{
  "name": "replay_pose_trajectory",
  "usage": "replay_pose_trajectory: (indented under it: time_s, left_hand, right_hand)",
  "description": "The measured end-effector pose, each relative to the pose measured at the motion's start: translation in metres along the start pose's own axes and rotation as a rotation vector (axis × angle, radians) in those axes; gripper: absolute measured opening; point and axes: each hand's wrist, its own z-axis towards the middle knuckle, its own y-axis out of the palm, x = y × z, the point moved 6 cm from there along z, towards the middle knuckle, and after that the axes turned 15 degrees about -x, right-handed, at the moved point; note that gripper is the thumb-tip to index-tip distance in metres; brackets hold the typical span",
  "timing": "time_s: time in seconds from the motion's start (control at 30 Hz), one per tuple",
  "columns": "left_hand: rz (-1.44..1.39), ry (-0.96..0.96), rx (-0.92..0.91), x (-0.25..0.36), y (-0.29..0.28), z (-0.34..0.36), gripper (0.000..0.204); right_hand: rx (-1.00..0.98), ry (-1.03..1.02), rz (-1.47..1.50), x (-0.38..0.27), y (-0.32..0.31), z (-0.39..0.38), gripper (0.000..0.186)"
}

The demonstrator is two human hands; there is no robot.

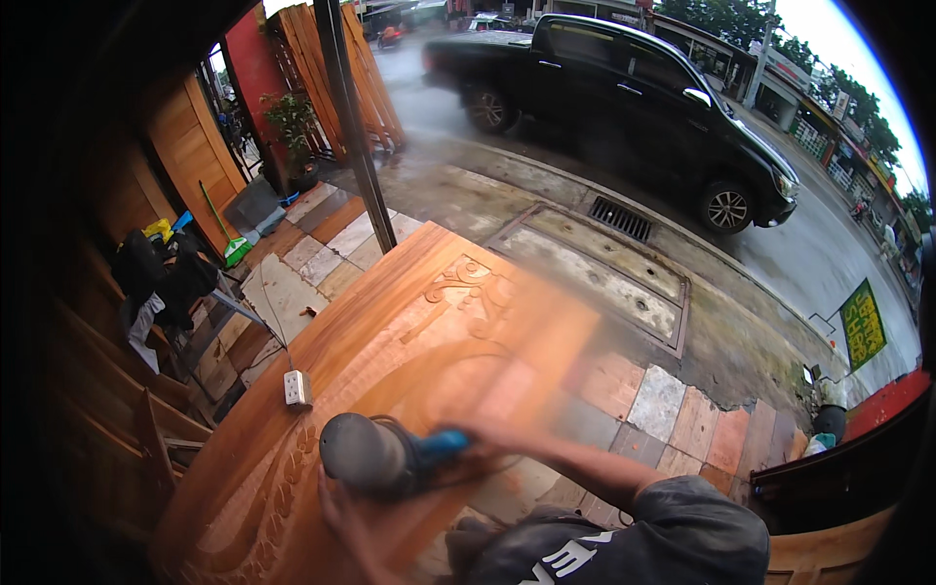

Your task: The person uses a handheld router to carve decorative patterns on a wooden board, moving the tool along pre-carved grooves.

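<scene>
A carved orange-brown wooden panel [292, 458] lies below me, its upper right part softened by haze or blur. My right hand [468, 439] reaches in from the lower right and grips the blue handle [439, 448] of a power tool with a dark grey cylindrical body [366, 453], over the panel. My left hand [341, 512] is just under the tool's body at its left, against it or very close; blur hides its fingers. A white socket block [297, 388] with a cord sits near the panel's left edge.
A black pickup [604, 88] is on the road beyond the drain grate [619, 216]. A metal post [356, 146] rises behind the panel. Wooden doors [190, 146], a green broom [234, 249] and piled dark items [146, 273] are at left; a green sign [863, 322] stands at right.
</scene>
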Motion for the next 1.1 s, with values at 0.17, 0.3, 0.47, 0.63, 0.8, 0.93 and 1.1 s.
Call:
replay_pose_trajectory:
  time_s: [0.17, 0.3, 0.47, 0.63, 0.8, 0.93, 1.1]
  left_hand:
    - [-0.112, 0.076, 0.007, -0.002, 0.012, -0.002, 0.053]
    - [-0.154, 0.139, 0.080, -0.003, 0.005, -0.001, 0.053]
    - [-0.098, 0.197, -0.040, 0.016, 0.006, 0.012, 0.048]
    - [0.316, 0.166, -0.040, 0.053, -0.019, 0.029, 0.042]
    - [0.711, 0.521, -0.040, 0.073, -0.018, 0.081, 0.032]
    - [0.221, 0.086, -0.598, 0.036, -0.002, 0.107, 0.031]
    - [0.086, 0.119, -0.526, 0.022, 0.001, 0.105, 0.032]
  right_hand:
    - [0.142, -0.044, -0.009, -0.013, -0.002, -0.015, 0.076]
    - [0.291, 0.052, -0.017, -0.024, 0.000, -0.021, 0.081]
    - [0.412, 0.031, -0.185, -0.031, 0.018, -0.013, 0.076]
    - [0.588, 0.098, -0.151, -0.030, 0.029, -0.003, 0.066]
    - [0.619, 0.164, -0.189, -0.036, 0.033, -0.002, 0.062]
    - [0.595, 0.186, -0.194, -0.041, 0.033, -0.004, 0.063]
    - [0.700, 0.064, 0.182, -0.051, -0.008, -0.018, 0.069]
